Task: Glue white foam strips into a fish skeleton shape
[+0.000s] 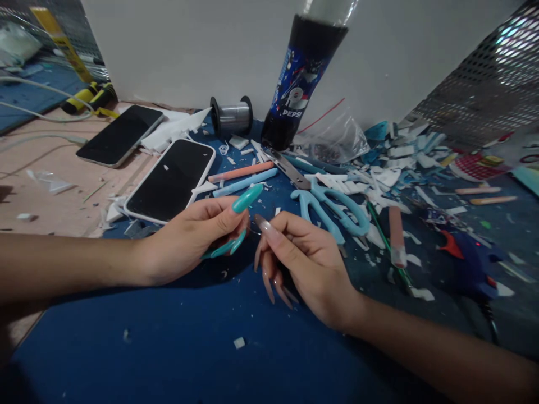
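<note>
Close together over the middle of the blue mat, both hands are closed in a pinch. My left hand [197,235], with long teal nails, has its thumb pressed toward curled fingers. My right hand [303,258], with long glossy brownish nails, pinches thumb against forefinger just beside it. A thin strand [254,231], very faint, spans the small gap between the fingertips; its ends are hidden in the fingers. Light-blue-handled scissors [322,207] lie just beyond my right hand. A white-framed phone [172,179] rests behind my left hand.
Behind stand a Pepsi bottle [301,78] and a spool of grey wire [231,116]. A second phone [120,136] lies left. White and blue scraps [404,157] are heaped at right, near a dark blue corded tool [471,264]. Orange and blue sticks [246,182] lie mid-mat.
</note>
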`<move>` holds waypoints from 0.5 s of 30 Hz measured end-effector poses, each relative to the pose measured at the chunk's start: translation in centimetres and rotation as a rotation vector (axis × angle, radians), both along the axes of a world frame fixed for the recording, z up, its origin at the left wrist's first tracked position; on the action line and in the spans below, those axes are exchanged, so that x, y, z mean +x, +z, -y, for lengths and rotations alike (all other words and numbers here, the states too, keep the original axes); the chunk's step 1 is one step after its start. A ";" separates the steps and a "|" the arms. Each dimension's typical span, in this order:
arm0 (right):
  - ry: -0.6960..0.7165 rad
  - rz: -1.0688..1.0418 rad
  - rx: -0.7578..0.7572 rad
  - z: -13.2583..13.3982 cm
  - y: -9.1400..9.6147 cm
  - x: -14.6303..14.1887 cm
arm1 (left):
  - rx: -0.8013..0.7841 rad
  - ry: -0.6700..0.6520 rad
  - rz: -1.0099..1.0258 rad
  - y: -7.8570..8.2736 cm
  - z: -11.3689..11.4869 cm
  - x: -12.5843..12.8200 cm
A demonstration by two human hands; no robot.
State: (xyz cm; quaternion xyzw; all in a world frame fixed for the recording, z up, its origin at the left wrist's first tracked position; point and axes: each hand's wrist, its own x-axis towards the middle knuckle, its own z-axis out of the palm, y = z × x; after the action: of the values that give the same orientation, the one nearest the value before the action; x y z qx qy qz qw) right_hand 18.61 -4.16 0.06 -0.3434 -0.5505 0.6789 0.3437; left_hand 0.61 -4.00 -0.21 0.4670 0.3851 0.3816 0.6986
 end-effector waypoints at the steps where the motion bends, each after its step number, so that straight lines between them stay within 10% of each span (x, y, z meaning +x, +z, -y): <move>1: -0.003 0.007 0.001 0.0 0.0 0.0 | 0.016 -0.003 -0.016 0.0 0.0 0.0; 15: -0.011 -0.006 -0.097 -0.1 -0.1 -0.2 | 0.304 0.106 -0.383 0.5 0.7 0.0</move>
State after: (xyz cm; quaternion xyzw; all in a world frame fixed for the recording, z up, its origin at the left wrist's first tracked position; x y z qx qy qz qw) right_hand 18.40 -4.04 0.00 -0.3604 -0.5143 0.7039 0.3320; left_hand 0.63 -4.70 0.25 0.6097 0.4727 0.3759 0.5134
